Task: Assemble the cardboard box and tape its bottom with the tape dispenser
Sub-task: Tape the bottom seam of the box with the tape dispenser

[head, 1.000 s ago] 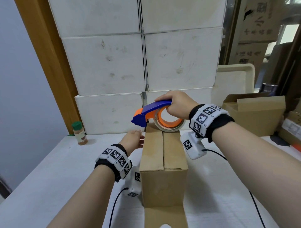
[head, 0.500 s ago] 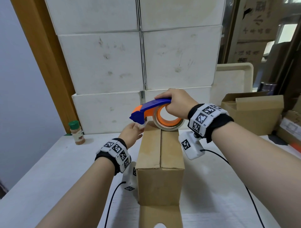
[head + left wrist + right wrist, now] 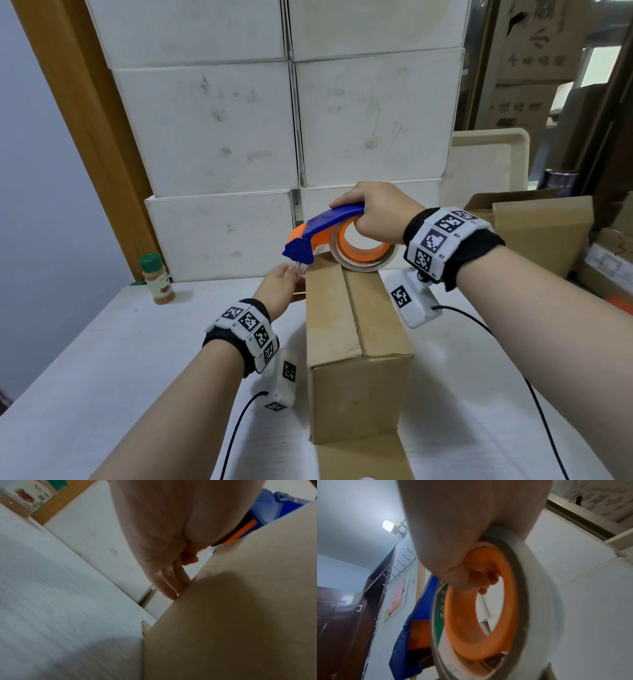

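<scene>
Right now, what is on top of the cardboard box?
The tape dispenser, gripped by the right hand, sits at the far end of the cardboard box. Whether tape already touches the seam is hidden beneath the roll.

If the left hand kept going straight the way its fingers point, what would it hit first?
Probably the stacked white boxes behind the table; the left hand already has its fingers against the cardboard box at its far edge. Depth is unclear.

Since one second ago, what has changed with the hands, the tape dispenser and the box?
The left hand moved up along the far left corner of the cardboard box, its fingers now just under the blue nose of the tape dispenser. The right hand still grips the dispenser at the box's far end. The box has not moved.
</scene>
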Tool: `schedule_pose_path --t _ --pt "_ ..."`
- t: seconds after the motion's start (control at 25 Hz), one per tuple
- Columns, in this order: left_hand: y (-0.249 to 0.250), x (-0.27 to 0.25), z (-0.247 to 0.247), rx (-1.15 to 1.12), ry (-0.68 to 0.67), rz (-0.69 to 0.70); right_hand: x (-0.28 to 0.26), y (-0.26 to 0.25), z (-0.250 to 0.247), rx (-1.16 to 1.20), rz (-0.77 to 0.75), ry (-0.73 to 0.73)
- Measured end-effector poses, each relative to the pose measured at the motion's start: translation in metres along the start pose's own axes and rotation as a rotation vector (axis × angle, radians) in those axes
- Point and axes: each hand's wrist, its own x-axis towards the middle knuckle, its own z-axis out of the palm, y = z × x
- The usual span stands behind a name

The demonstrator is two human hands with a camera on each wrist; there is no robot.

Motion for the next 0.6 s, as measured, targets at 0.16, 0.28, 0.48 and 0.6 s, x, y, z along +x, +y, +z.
schedule_pose_path --t 0.16,0.28,0.48,0.6 --pt "-0.0036 -0.0023 -0.0008 -0.036 -0.034 -0.001 -0.0028 -0.0044 -0.0015 -0.031 -0.020 -0.011" --pt "-0.0046 -0.0040 -0.0009 -0.061 -0.046 -0.007 -0.0038 -0.0061 -0.0021 -0.029 -0.018 -0.010" --pt "0.0018 -0.0072 -0.0002 -0.108 -0.029 -0.023 -0.0073 -0.0050 -0.0037 0.064 0.013 0.048" --pt "0.0022 -0.0082 0.0019 -0.059 -0.045 -0.015 -0.0093 -0.0040 -0.0036 0.114 0.027 0.063"
